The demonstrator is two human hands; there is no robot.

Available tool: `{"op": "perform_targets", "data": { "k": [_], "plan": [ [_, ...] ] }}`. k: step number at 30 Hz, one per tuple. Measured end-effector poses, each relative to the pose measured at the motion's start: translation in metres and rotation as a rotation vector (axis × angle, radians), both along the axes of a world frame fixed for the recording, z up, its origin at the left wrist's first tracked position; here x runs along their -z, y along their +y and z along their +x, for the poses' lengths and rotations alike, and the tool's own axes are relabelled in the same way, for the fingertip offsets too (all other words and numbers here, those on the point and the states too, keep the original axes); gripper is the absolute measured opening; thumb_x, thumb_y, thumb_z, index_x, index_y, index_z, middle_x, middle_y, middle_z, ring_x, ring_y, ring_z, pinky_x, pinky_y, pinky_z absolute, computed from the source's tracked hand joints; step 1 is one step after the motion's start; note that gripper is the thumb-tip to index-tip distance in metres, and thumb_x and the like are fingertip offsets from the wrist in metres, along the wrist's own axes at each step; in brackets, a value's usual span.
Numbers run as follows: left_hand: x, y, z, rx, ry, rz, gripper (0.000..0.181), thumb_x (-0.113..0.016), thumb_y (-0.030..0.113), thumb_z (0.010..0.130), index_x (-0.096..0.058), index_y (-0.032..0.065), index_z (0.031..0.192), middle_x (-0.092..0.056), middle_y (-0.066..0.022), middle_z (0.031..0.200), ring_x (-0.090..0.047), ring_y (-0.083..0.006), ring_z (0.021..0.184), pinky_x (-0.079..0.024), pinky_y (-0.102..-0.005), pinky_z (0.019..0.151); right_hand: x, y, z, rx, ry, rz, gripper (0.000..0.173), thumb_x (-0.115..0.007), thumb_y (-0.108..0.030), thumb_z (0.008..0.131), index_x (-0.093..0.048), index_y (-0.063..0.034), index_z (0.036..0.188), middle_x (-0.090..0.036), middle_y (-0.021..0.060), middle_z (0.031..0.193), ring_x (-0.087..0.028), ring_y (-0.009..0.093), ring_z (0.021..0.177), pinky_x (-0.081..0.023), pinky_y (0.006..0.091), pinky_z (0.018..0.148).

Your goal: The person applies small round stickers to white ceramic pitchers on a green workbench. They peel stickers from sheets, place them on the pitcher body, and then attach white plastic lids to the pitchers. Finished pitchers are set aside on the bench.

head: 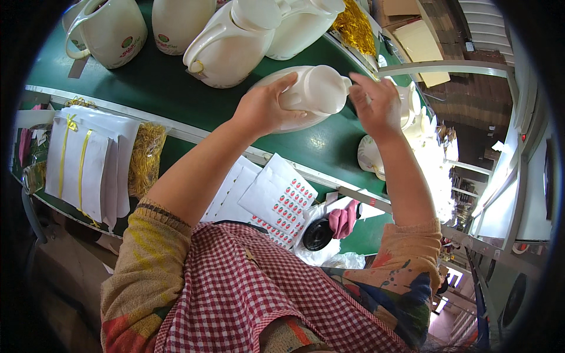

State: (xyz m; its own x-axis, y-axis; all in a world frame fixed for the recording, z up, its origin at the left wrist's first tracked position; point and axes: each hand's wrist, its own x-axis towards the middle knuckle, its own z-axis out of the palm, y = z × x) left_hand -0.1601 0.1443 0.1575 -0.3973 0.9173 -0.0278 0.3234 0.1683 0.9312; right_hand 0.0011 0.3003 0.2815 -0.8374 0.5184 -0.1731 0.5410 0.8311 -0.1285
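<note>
My left hand point(267, 106) grips the side of a cream lidded pitcher point(324, 90) that stands on a green conveyor belt point(291, 148). Beside the pitcher's spout, my right hand point(375, 103) is raised with its fingers spread and slightly blurred; it holds nothing that I can see. Another cream pitcher point(234, 48), with a thin gold tie at its handle, stands just behind. Further left is a pitcher with a printed logo point(112, 35), and a small tag lies by its handle. More pitchers stand along the belt's far side.
On the near ledge lie white sheets with red and green stickers point(282, 198), a black tape roll point(318, 234), a pink cloth point(343, 220), white paper stacks point(79, 167) and bagged gold ties point(148, 154). A metal frame point(446, 67) rises at the right, near more white ware.
</note>
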Motion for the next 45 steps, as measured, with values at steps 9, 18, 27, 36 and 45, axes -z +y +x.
{"op": "perform_targets", "data": {
  "k": [9, 18, 27, 36, 45],
  "plan": [
    [0.002, 0.0, 0.001, 0.002, -0.04, -0.041, 0.088, -0.088, 0.03, 0.064, -0.049, 0.0136, 0.14, -0.069, -0.0156, 0.111, -0.067, -0.0273, 0.101, -0.05, -0.033, 0.093, -0.014, -0.031, -0.062, 0.132, -0.386, 0.031, 0.088, -0.081, -0.034, 0.064, -0.044, -0.0157, 0.142, -0.048, 0.016, 0.14, -0.051, 0.033, 0.124, -0.043, 0.042, 0.101],
    [0.006, 0.002, 0.001, 0.007, -0.054, -0.03, 0.086, -0.086, 0.03, 0.065, -0.048, 0.0137, 0.14, -0.069, -0.0156, 0.11, -0.067, -0.0266, 0.101, -0.049, -0.0311, 0.092, -0.007, -0.032, -0.063, 0.159, -0.411, 0.086, 0.08, -0.078, -0.042, 0.069, -0.048, -0.0121, 0.137, -0.046, 0.0134, 0.142, -0.055, 0.03, 0.118, -0.047, 0.0404, 0.096],
    [0.01, 0.005, 0.004, 0.008, -0.09, -0.007, 0.083, -0.087, 0.019, 0.066, -0.049, 0.0118, 0.14, -0.068, -0.0122, 0.114, -0.066, -0.0234, 0.1, -0.049, -0.0306, 0.091, 0.015, -0.025, -0.048, 0.01, -0.237, 0.113, 0.08, -0.078, -0.043, 0.066, -0.049, -0.0159, 0.135, -0.051, 0.0107, 0.129, -0.05, 0.028, 0.12, -0.046, 0.0422, 0.093],
    [0.007, 0.01, -0.005, 0.12, -0.138, -0.011, 0.078, -0.087, 0.02, 0.068, -0.051, 0.0095, 0.137, -0.067, -0.0113, 0.114, -0.067, -0.0245, 0.098, -0.051, -0.0333, 0.09, 0.074, -0.014, -0.016, -0.425, 0.404, 0.32, 0.062, -0.07, -0.039, 0.068, -0.056, -0.0169, 0.125, -0.052, 0.0064, 0.122, -0.05, 0.029, 0.112, -0.044, 0.0411, 0.088],
    [0.003, -0.022, 0.044, -0.043, 0.108, 0.112, 0.073, -0.08, 0.032, 0.074, -0.049, 0.008, 0.135, -0.063, -0.0176, 0.119, -0.062, -0.0345, 0.108, -0.048, -0.0399, 0.094, 0.085, -0.043, -0.009, -0.04, 0.51, 0.404, 0.052, -0.07, -0.039, 0.071, -0.063, -0.0166, 0.117, -0.056, 0.0052, 0.118, -0.054, 0.03, 0.104, -0.046, 0.0449, 0.085]
  ]
}}
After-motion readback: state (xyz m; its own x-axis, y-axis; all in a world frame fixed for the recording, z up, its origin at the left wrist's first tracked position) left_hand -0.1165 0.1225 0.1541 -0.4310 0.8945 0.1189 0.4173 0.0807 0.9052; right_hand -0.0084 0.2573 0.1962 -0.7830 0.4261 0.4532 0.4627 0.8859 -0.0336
